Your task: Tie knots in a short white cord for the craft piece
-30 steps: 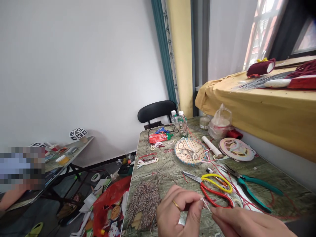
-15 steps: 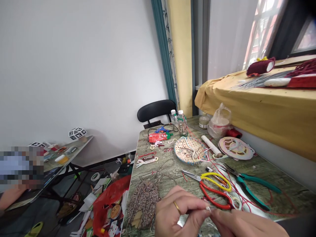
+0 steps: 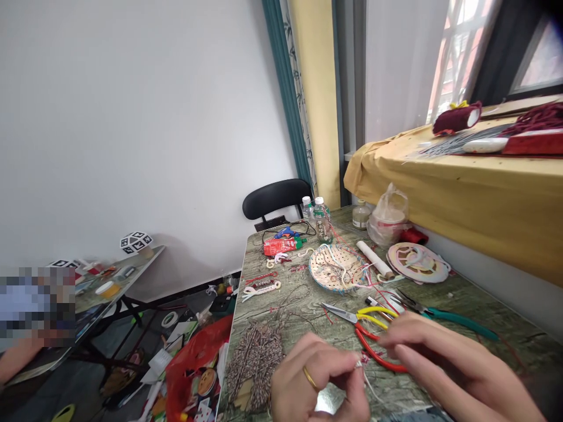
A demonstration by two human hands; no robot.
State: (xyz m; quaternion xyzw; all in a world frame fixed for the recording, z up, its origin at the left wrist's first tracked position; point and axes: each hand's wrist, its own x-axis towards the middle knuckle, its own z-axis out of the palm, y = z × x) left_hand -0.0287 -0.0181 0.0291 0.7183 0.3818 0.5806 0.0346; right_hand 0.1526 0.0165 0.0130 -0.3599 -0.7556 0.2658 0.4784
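Note:
My left hand [image 3: 319, 378], with a gold ring on one finger, is closed in a pinch on a small piece of white cord [image 3: 359, 364] that looks knotted. A thin tail of the cord trails down to the right. My right hand [image 3: 457, 366] is held apart from it, fingers loosely stretched and thumb separated, with nothing visible between them. It covers part of the red and yellow-handled scissors [image 3: 382, 354]. Pliers with teal handles [image 3: 461, 324] lie just beyond the right hand. Left of my left hand rests a bundle of mottled brown yarn [image 3: 257, 366].
A woven basket [image 3: 336, 266] with cords, a white tube [image 3: 375, 259] and a round disc [image 3: 417, 262] lie farther back. Bottles [image 3: 322, 223] and a red glue tube [image 3: 281, 245] stand or lie behind. At left, a person's arm [image 3: 26, 354] rests near another table.
My right hand has let go of the white cord and moved right, its fingers opening. My left hand still pinches the cord, slightly farther left. The view has shifted a little.

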